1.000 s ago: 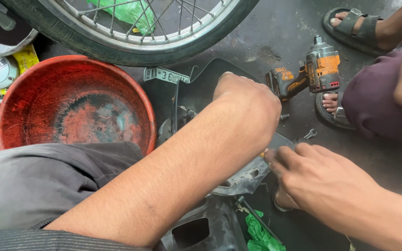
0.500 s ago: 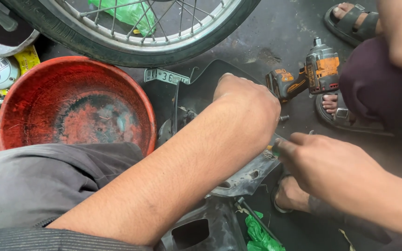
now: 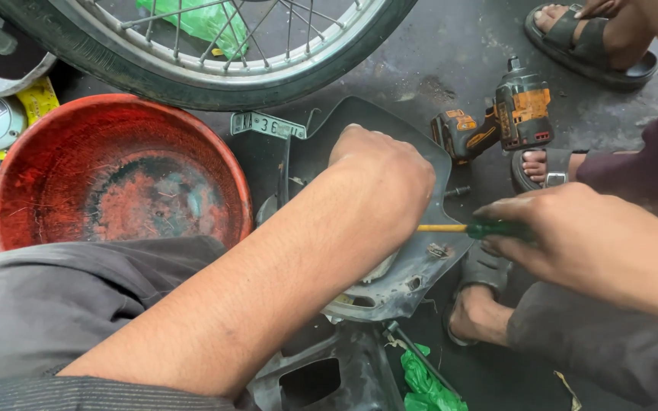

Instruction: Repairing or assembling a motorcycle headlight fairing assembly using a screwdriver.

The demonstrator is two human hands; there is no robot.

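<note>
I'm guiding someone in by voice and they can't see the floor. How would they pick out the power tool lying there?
Start at the big spoked wheel across the top, then follow the dark wet floor to its right. The cordless impact driver lies on its side there, just past the black plastic panel and beside a sandalled foot. It is the only orange-and-black thing, with a pistol-shaped body.
</note>
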